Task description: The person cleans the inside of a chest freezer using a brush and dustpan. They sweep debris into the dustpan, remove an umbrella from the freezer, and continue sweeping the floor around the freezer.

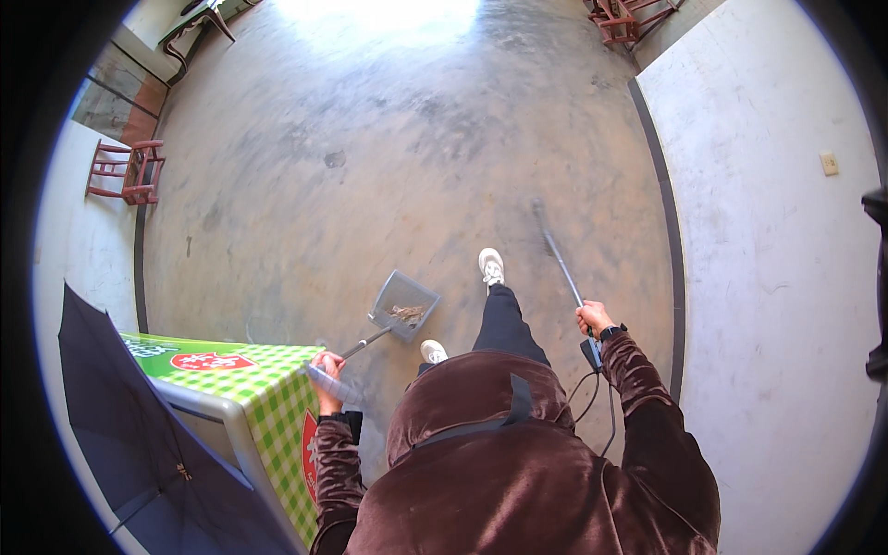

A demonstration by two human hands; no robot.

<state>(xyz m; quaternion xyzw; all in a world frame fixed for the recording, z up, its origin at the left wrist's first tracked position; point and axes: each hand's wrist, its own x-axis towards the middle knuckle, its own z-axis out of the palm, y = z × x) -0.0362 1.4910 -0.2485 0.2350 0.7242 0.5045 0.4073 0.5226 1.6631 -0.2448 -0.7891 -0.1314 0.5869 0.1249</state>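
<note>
My left hand [329, 378] is closed around the handle of a long-handled dustpan [423, 290], whose grey translucent pan is at the floor ahead of me. Brown debris [406, 314] lies in the pan. To the right, my right hand [594, 318] grips the grey handle of a broom [563, 263]. The broom's head is blurred and points away from me, to the right of my forward shoe. Whether its bristles touch the floor I cannot tell. The pan and the broom head are well apart, with my white shoe [491, 266] between them.
Beside my left arm is a box-like stand or case with a green checked cover [277, 374], with an open dark umbrella [125, 416] next to it. A red wooden stool [132, 173] is by the left wall. More red wooden furniture [614, 21] stands at the far right, near the white wall [763, 208].
</note>
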